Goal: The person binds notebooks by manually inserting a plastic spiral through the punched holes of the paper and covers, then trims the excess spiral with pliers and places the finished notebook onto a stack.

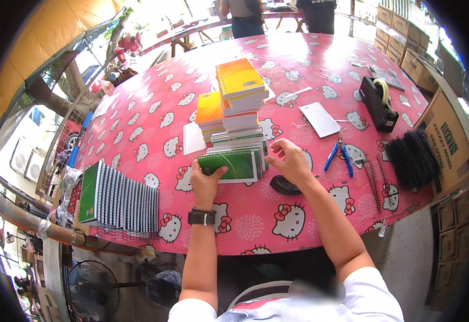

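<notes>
My left hand [205,180] grips the left end of a green-covered pocket notebook [234,165], thumb on top of the cover. A row of punched holes runs along its upper edge. My right hand [288,161] hovers at the notebook's right end with fingers apart and bent; whether a fingertip touches it I cannot tell. Just beyond stands a pile of green and white notebooks [237,137]. Taller stacks with yellow-orange covers [240,78] rise behind it. A dark rounded object [284,185] lies partly under my right wrist.
Bound green notebooks [124,198] stand in a row at left. To the right lie blue-handled pliers [340,156], a white spiral pad [320,119], loose spiral wires [374,185] and a black coil bundle [413,161]. A tape dispenser [377,104] and cardboard box [449,134] stand farther right.
</notes>
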### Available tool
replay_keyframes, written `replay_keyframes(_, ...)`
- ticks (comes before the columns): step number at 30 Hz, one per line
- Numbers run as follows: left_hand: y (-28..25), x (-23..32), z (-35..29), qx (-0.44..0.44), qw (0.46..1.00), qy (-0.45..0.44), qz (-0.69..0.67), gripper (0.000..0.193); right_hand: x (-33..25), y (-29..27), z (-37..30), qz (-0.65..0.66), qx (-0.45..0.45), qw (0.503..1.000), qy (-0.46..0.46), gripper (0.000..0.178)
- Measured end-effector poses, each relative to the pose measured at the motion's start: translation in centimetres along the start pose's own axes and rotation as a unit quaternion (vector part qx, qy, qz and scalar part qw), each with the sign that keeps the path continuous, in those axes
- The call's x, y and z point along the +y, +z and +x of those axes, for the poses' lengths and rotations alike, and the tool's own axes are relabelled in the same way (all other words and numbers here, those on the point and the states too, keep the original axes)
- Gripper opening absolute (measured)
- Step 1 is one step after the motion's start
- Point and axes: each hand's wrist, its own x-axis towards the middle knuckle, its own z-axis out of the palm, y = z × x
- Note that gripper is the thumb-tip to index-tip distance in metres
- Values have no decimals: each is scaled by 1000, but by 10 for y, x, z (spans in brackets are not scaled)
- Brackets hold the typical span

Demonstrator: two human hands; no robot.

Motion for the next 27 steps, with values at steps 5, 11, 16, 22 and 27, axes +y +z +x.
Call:
replay_keyframes(5,-20,-16,1,59,998,30,14,45,-1,-4,3,35,43,998,-14,26)
replay_keyframes(11,-44,26,-48,-50,988,-12,-147,29,-41,-12,-42,156,7,980,-123,36)
replay_keyframes(16,-53,65,-102,-76,954,-82,-280,35,-60,19,-96,297,-48,953,-21,26)
replay_keyframes(22,-33,65,-126,-55,939,-105,-323,22,-61,34,-113,328,-5,942,67,17)
replay_keyframes(27,-20,61,-127,21,951,-101,-291,7,-73,45,-117,287,86,954,28,16)
